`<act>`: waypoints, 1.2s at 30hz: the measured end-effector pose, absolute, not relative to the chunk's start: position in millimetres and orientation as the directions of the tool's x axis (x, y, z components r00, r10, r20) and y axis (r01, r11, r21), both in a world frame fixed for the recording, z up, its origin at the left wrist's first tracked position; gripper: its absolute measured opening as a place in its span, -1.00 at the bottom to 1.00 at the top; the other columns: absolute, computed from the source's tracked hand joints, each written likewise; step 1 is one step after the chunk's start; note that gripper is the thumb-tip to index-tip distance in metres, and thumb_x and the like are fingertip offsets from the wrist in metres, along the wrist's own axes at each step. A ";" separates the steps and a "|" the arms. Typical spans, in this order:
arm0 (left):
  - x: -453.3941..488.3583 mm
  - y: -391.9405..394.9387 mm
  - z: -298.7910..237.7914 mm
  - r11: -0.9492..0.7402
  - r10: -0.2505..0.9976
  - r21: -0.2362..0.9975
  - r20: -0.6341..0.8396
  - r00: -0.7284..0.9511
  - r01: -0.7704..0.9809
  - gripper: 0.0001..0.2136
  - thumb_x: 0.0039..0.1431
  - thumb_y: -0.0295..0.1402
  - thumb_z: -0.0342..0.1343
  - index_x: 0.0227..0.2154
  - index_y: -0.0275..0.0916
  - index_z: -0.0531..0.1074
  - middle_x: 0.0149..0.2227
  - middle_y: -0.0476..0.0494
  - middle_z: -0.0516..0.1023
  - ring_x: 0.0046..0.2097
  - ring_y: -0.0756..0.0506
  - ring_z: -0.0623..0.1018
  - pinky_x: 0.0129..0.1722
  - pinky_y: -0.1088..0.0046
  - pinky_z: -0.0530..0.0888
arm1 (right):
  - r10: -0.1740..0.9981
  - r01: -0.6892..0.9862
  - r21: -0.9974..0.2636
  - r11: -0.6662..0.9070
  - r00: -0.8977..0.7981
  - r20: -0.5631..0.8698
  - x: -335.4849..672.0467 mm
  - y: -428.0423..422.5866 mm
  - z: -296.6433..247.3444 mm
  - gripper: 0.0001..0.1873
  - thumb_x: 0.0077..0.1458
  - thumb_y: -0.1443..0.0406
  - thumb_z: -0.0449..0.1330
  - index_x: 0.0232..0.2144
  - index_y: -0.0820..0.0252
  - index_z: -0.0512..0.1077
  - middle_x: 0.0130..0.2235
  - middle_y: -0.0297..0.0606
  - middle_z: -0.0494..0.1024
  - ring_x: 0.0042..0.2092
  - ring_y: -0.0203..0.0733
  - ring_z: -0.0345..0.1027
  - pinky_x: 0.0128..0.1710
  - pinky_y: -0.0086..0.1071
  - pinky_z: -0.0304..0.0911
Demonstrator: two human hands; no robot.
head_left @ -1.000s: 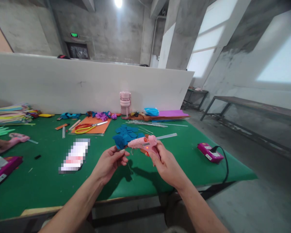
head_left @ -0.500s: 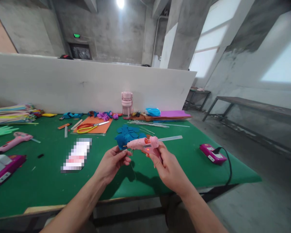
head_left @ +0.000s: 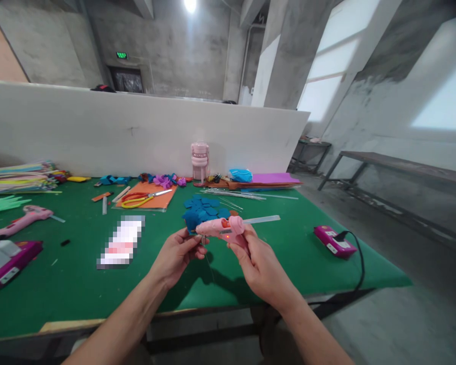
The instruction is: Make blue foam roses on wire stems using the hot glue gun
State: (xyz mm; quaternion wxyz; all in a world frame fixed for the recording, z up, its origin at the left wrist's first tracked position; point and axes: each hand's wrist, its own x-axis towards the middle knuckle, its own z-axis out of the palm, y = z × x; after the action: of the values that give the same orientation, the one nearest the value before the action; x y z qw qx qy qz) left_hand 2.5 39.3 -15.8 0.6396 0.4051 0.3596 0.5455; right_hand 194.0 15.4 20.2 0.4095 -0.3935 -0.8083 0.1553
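Observation:
My right hand (head_left: 259,263) grips a pink glue gun (head_left: 224,228) with a clear glue stick (head_left: 261,219) poking out of its back. The gun's nozzle points left at a blue felt flower piece (head_left: 192,221) on a thin wire stem. My left hand (head_left: 177,256) pinches that flower by the stem, just below the nozzle. Both hands hover above the front of the green table (head_left: 79,289). More blue felt petals (head_left: 207,207) lie on the table behind the hands.
Red-and-yellow scissors (head_left: 139,199) rest on an orange sheet. A second pink glue gun (head_left: 23,219) lies at the left. Magenta boxes sit at the left edge (head_left: 7,263) and right (head_left: 334,241), the right one with a black cable. A pink bottle (head_left: 199,161) stands by the white partition.
The glue gun has tipped slightly, its nozzle closing onto the blue flower piece. The other person's hand at the far left has gone from view. The camera shifted a little.

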 end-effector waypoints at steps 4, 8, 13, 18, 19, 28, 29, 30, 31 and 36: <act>2.7 39.0 -15.6 0.078 0.989 0.907 -0.020 0.144 -0.414 -0.90 -0.01 -0.47 0.18 -0.38 -0.35 0.43 -0.44 -0.09 0.53 -0.53 0.08 0.46 -0.54 0.60 0.43 | 0.775 0.531 -0.570 0.627 -0.347 0.528 196.0 15.3 20.6 -0.60 0.16 0.35 -0.03 0.06 0.16 0.11 0.01 -0.14 0.38 0.04 -0.13 0.27 -0.03 -0.32 0.23; 3.4 38.3 -14.7 0.086 0.990 0.908 -0.032 0.137 -0.409 -0.89 -0.02 -0.47 0.18 -0.38 -0.36 0.43 -0.44 -0.11 0.53 -0.54 0.08 0.46 -0.54 0.60 0.42 | 0.788 0.528 -0.590 0.611 -0.333 0.517 196.3 15.1 21.2 -0.63 0.17 0.34 -0.05 0.04 0.16 0.13 -0.02 -0.13 0.39 -0.01 -0.11 0.30 -0.08 -0.30 0.26; 4.1 38.3 -13.6 0.091 0.990 0.906 -0.036 0.139 -0.413 -0.88 -0.02 -0.45 0.19 -0.38 -0.35 0.43 -0.45 -0.11 0.53 -0.54 0.07 0.46 -0.55 0.60 0.42 | 0.785 0.513 -0.597 0.617 -0.346 0.514 196.2 15.3 21.2 -0.63 0.17 0.34 -0.05 0.04 0.16 0.12 -0.03 -0.12 0.39 -0.01 -0.10 0.30 -0.06 -0.27 0.24; 3.5 38.6 -13.9 0.089 0.990 0.909 -0.035 0.139 -0.407 -0.90 -0.03 -0.47 0.19 -0.41 -0.35 0.43 -0.45 -0.10 0.52 -0.54 0.07 0.46 -0.55 0.60 0.42 | 0.789 0.514 -0.600 0.613 -0.351 0.504 197.9 14.4 23.1 -0.60 0.17 0.34 -0.05 0.08 0.15 0.10 0.04 -0.15 0.35 0.07 -0.13 0.22 0.01 -0.29 0.19; 3.4 38.6 -14.0 0.089 0.989 0.909 -0.034 0.141 -0.408 -0.90 -0.03 -0.47 0.19 -0.40 -0.35 0.43 -0.45 -0.10 0.53 -0.53 0.07 0.46 -0.54 0.60 0.42 | 0.789 0.513 -0.601 0.612 -0.349 0.506 197.9 14.3 23.4 -0.60 0.18 0.33 -0.06 0.08 0.15 0.10 0.05 -0.15 0.33 0.08 -0.14 0.21 0.02 -0.29 0.17; 4.3 38.2 -13.8 0.094 0.990 0.907 -0.042 0.135 -0.410 -0.86 -0.06 -0.44 0.22 -0.39 -0.36 0.44 -0.45 -0.12 0.53 -0.54 0.07 0.46 -0.55 0.60 0.41 | 0.770 0.493 -0.594 0.636 -0.352 0.532 196.5 15.3 22.1 -0.58 0.16 0.34 -0.04 0.08 0.15 0.11 0.03 -0.14 0.37 0.04 -0.13 0.26 -0.02 -0.29 0.22; 4.0 38.1 -13.7 0.095 0.990 0.907 -0.043 0.134 -0.410 -0.86 -0.06 -0.44 0.22 -0.40 -0.36 0.44 -0.45 -0.11 0.53 -0.54 0.07 0.46 -0.55 0.60 0.41 | 0.770 0.492 -0.594 0.636 -0.354 0.531 196.9 15.2 22.5 -0.58 0.16 0.34 -0.04 0.08 0.15 0.11 0.03 -0.14 0.36 0.05 -0.12 0.25 -0.01 -0.28 0.21; 3.6 37.9 -13.7 0.096 0.990 0.906 -0.043 0.135 -0.412 -0.86 -0.06 -0.44 0.22 -0.40 -0.36 0.43 -0.45 -0.11 0.53 -0.54 0.07 0.46 -0.55 0.60 0.42 | 0.773 0.492 -0.598 0.633 -0.353 0.527 197.2 14.9 23.0 -0.58 0.16 0.34 -0.04 0.08 0.15 0.11 0.04 -0.14 0.36 0.06 -0.11 0.24 0.00 -0.27 0.21; 3.2 37.8 -13.8 0.095 0.990 0.906 -0.041 0.137 -0.413 -0.87 -0.06 -0.45 0.22 -0.41 -0.36 0.43 -0.45 -0.11 0.53 -0.54 0.07 0.46 -0.55 0.60 0.42 | 0.776 0.490 -0.604 0.629 -0.349 0.525 197.4 14.7 23.6 -0.59 0.16 0.34 -0.04 0.08 0.14 0.12 0.04 -0.14 0.35 0.07 -0.11 0.23 0.01 -0.27 0.20; 2.8 37.7 -14.3 0.097 0.990 0.907 -0.044 0.137 -0.409 -0.86 -0.06 -0.44 0.22 -0.40 -0.35 0.43 -0.44 -0.13 0.54 -0.54 0.07 0.47 -0.54 0.59 0.42 | 0.779 0.489 -0.608 0.625 -0.337 0.529 197.1 14.4 24.2 -0.59 0.17 0.34 -0.05 0.08 0.14 0.12 0.02 -0.12 0.36 0.05 -0.10 0.25 0.01 -0.22 0.20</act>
State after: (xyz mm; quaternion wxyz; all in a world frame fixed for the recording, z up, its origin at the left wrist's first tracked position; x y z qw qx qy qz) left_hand 2.8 37.7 -14.3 0.6427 0.3940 0.3682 0.5442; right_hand 197.1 14.4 24.2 0.4171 -0.3968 -0.7990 0.1735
